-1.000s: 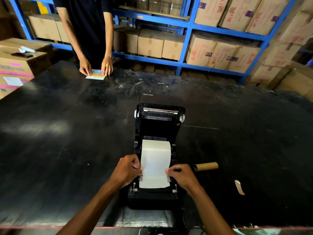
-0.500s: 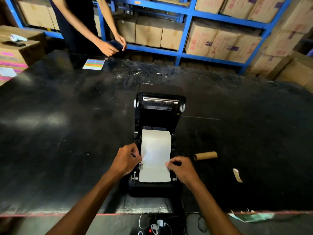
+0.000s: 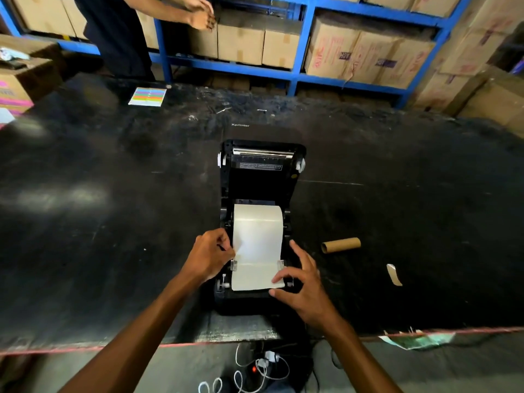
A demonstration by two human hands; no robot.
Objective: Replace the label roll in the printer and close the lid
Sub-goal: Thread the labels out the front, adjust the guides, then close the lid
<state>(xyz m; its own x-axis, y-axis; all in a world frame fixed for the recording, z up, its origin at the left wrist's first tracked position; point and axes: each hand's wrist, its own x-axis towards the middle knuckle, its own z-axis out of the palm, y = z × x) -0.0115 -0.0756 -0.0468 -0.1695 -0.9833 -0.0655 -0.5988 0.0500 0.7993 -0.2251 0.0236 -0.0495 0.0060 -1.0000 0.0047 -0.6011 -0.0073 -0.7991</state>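
A black label printer (image 3: 249, 300) stands near the table's front edge with its lid (image 3: 262, 177) tipped open toward the back. A white label roll (image 3: 258, 219) sits in the bay, and its paper strip (image 3: 256, 268) runs forward under two small guides. My left hand (image 3: 208, 255) pinches the strip's left edge beside the roll. My right hand (image 3: 302, 285) holds the strip's front right corner between thumb and forefinger, the other fingers spread.
An empty cardboard core (image 3: 340, 245) and a curled paper scrap (image 3: 394, 275) lie right of the printer. A striped colour card (image 3: 147, 96) lies at the far left. Another person (image 3: 119, 35) stands behind the table by blue shelves (image 3: 300, 38) of boxes. Cables (image 3: 261, 370) hang below the front edge.
My right hand has slid forward to the strip's front corner and spread its fingers. The person opposite has left the colour card and reached toward the shelves. The view has tilted down.
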